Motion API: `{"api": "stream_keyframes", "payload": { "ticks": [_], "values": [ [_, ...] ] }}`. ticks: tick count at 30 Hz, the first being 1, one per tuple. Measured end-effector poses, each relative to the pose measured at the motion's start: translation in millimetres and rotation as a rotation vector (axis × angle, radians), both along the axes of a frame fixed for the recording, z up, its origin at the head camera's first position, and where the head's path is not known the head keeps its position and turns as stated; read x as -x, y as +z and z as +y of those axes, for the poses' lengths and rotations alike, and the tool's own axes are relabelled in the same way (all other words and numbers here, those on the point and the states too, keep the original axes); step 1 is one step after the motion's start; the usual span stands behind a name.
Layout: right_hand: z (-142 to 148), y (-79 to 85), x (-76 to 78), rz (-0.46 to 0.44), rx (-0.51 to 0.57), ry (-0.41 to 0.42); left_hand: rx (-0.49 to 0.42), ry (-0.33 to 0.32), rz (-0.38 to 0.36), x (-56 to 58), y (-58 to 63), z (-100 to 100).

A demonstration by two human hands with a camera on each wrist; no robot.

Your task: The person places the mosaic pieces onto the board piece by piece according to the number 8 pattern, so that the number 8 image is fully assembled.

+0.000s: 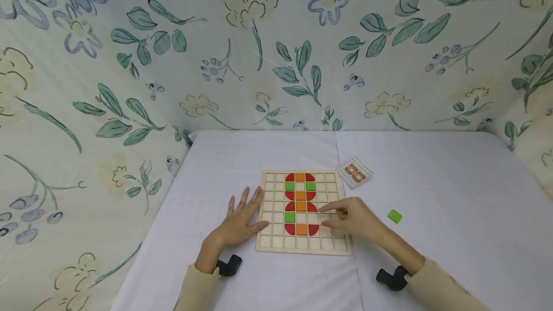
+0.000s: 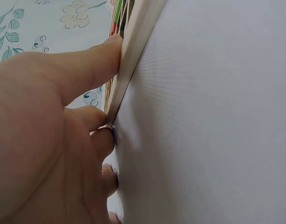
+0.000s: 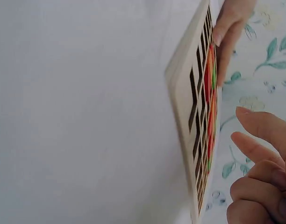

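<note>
A square wooden grid board (image 1: 303,252) lies on the table, with red rounded pieces (image 1: 290,229), orange squares (image 1: 301,229) and green squares (image 1: 290,217) set in its middle columns. My left hand (image 1: 236,223) rests spread along the board's left edge; in the left wrist view its thumb (image 2: 103,58) presses against the wooden side. Over the board's right half, my right hand (image 1: 356,219) has thumb and index finger extended with a gap between them, holding nothing. Its other fingers (image 3: 257,191) are curled in the right wrist view.
One loose green tile (image 1: 395,216) lies on the white cloth right of the board. A small pattern card (image 1: 354,172) sits by the board's top right corner, printed with a similar coloured design. Floral fabric (image 1: 259,61) hangs behind the table.
</note>
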State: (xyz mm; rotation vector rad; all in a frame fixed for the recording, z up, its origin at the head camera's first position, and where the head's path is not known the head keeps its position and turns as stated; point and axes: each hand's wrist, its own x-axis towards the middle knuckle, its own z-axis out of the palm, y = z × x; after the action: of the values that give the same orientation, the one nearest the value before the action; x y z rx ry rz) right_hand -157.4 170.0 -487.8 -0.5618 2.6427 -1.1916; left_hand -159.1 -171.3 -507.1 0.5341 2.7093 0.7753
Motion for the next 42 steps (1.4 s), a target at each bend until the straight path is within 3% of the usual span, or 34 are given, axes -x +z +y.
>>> {"api": "stream_keyframes", "payload": {
  "ticks": [8, 11, 15, 20, 25, 32, 42],
  "values": [
    [86, -6.6, -15.7, 0.113, -0.107, -0.37, -0.014, 0.003, 0.001, -0.8, 0.0, -1],
    [111, -11.8, -24.4, 0.082, -0.143, -0.466, -0.016, -0.004, 0.001, -0.5, 0.6, -1],
    [131, -16.2, -34.2, 0.051, -0.188, -0.522, -0.022, -0.006, 0.006, 0.4, 0.8, 0],
    [138, -18.4, -39.2, 0.093, -0.215, -0.554, -0.023, -0.01, 0.004, 0.7, 0.7, 1],
    [136, -18.1, -38.1, 0.123, -0.227, -0.547, -0.005, -0.012, -0.009, 0.5, 0.5, 0],
    [111, -8.2, -26.3, 0.125, -0.197, -0.468, -0.01, -0.009, 0.002, 0.3, -0.9, -1],
    [37, 7.2, -6.5, 0.063, -0.067, -0.149, 0.006, -0.003, 0.009, 0.5, -3.5, 1]
  ]
}}
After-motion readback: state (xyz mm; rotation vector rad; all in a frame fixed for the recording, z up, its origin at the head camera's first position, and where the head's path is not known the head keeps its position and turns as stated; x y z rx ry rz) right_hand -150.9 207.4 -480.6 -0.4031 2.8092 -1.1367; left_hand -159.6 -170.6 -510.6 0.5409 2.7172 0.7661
